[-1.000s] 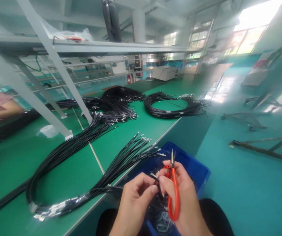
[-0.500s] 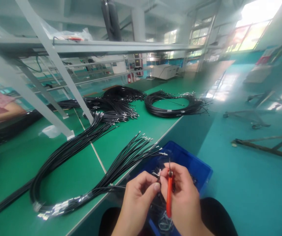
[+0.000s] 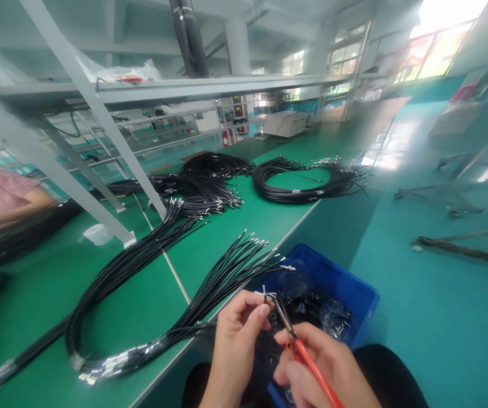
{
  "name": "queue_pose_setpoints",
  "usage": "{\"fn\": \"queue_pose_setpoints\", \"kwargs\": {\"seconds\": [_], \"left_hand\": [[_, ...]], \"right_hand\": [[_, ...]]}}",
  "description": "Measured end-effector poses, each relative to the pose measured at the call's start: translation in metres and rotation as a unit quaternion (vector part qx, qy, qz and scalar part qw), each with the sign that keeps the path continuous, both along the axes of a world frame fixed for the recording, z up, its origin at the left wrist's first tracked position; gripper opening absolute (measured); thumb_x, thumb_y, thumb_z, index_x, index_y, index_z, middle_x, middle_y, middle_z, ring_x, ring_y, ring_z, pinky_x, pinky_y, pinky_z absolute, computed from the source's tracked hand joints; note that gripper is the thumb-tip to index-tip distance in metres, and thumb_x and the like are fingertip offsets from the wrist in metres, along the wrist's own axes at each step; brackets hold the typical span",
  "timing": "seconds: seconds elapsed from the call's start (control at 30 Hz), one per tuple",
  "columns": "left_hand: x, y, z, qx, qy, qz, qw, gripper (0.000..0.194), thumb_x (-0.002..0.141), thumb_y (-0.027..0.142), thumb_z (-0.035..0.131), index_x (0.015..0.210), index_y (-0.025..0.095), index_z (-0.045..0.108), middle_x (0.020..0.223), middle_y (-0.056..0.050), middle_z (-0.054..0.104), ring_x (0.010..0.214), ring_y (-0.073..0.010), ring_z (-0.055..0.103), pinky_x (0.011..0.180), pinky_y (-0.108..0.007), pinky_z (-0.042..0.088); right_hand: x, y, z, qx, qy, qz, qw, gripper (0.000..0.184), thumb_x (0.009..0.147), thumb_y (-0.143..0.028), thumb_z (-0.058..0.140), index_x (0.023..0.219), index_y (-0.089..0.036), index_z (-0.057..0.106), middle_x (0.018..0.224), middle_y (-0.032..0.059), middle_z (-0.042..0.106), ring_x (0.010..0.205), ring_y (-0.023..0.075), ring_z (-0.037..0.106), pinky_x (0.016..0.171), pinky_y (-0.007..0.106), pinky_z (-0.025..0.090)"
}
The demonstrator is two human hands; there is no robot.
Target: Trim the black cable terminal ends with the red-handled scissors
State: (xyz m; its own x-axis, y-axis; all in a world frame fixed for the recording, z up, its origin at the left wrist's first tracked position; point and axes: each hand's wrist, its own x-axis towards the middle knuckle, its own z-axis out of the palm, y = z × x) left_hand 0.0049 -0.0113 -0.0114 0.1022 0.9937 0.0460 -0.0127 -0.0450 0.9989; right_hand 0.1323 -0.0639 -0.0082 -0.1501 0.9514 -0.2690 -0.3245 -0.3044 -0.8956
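My left hand (image 3: 240,328) pinches the end of a black cable (image 3: 206,326) between thumb and fingers. Thin pale wire strands (image 3: 264,291) fan out above the fingertips. My right hand (image 3: 324,362) is closed around red-handled snips (image 3: 312,362), their metal jaws pointing up and left to the strands. Whether the jaws touch a strand I cannot tell. Behind the left hand, a bundle of black cables (image 3: 222,277) with white tips lies on the green table (image 3: 141,294), curving back in a loop bound with clear wrap.
Below my hands sits a blue bin (image 3: 337,272) holding dark scraps and clear plastic. A coiled cable bundle (image 3: 264,190) and more cable piles (image 3: 213,164) lie farther back. White shelf posts (image 3: 116,141) rise at left, near a person in a pink top (image 3: 5,195).
My right hand has turned and moved down and right, so the snips now lean toward the left hand. The pale strands now show spread above my left fingertips.
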Motion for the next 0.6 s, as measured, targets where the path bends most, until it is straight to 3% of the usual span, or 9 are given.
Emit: {"fn": "queue_pose_setpoints", "kwargs": {"seconds": [0.17, 0.43, 0.6], "left_hand": [[0.0009, -0.0016, -0.0015, 0.013, 0.021, 0.002, 1.000, 0.006, 0.077, 0.022, 0.062, 0.076, 0.018, 0.066, 0.071, 0.000, 0.064, 0.065, -0.0124, 0.056, 0.062, -0.021, 0.046], [0.0019, -0.0024, -0.0059, 0.034, 0.073, -0.021, 0.997, 0.006, 0.079, 0.021, 0.061, 0.075, 0.018, 0.065, 0.071, 0.001, 0.062, 0.068, -0.0136, 0.057, 0.064, -0.021, 0.045], [0.0041, -0.0005, -0.0065, 0.016, 0.078, -0.029, 0.996, 0.005, 0.078, 0.021, 0.061, 0.076, 0.017, 0.064, 0.069, 0.001, 0.061, 0.065, -0.0132, 0.055, 0.061, -0.021, 0.044]], "right_hand": [[-0.0011, 0.0086, -0.0011, -0.064, 0.009, 0.050, 0.997, 0.037, 0.068, -0.040, 0.067, 0.087, -0.013, 0.052, 0.059, 0.0023, 0.063, 0.032, 0.0023, 0.041, 0.034, 0.015, 0.024], [-0.0025, 0.0103, -0.0053, -0.041, -0.017, -0.015, 0.999, 0.032, 0.066, -0.034, 0.070, 0.088, -0.013, 0.058, 0.059, 0.0018, 0.065, 0.029, 0.0036, 0.041, 0.030, 0.015, 0.025], [-0.0007, 0.0102, -0.0084, -0.052, -0.027, -0.021, 0.998, 0.029, 0.066, -0.034, 0.070, 0.085, -0.015, 0.058, 0.055, -0.0001, 0.063, 0.027, 0.0038, 0.040, 0.028, 0.016, 0.022]]}}
